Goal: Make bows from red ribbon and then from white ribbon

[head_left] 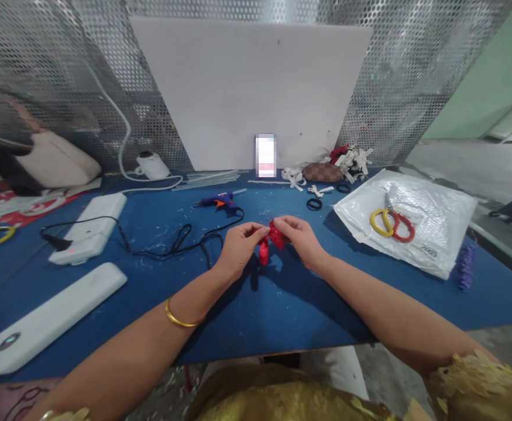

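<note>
A blue hot-glue gun (pixel 220 202) lies on the blue table (pixel 282 304), with a black cord (pixel 159 254) trailing to its left. Yellow-and-red-handled scissors (pixel 391 224) rest on a clear plastic bag (pixel 431 234). A white power strip (pixel 91 228) sits far left.

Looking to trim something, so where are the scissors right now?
In the head view, the yellow-and-red scissors lie on the white plastic bag, right of the right hand.

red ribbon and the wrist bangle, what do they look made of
The red ribbon looks like satin-type fabric, slightly glossy, folding softly between the left hand and right hand. The bangle is probably polished metal, gold-coloured with a bright sheen.
</note>
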Available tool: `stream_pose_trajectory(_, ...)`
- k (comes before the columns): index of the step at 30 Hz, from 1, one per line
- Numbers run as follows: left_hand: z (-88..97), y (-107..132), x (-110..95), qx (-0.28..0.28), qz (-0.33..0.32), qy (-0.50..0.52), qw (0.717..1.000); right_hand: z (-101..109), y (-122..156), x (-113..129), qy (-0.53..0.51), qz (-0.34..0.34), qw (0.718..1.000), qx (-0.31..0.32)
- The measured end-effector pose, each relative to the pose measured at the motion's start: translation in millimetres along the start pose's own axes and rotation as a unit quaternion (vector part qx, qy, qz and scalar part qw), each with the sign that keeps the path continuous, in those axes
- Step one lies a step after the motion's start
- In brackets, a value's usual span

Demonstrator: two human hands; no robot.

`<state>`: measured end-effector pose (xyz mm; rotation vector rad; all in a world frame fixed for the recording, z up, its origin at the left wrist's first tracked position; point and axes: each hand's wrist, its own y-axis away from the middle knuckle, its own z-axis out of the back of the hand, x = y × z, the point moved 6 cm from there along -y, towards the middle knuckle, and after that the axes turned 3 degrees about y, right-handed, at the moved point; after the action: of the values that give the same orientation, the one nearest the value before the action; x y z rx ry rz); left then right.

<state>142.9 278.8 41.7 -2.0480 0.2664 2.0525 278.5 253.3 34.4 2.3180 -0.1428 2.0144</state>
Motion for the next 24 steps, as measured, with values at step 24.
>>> stream_pose_trajectory(24,2.7,-2,7,0.005,0.045,0.030,0.999,5,-3,-5,-0.022,-0.025,0.999,-0.001)
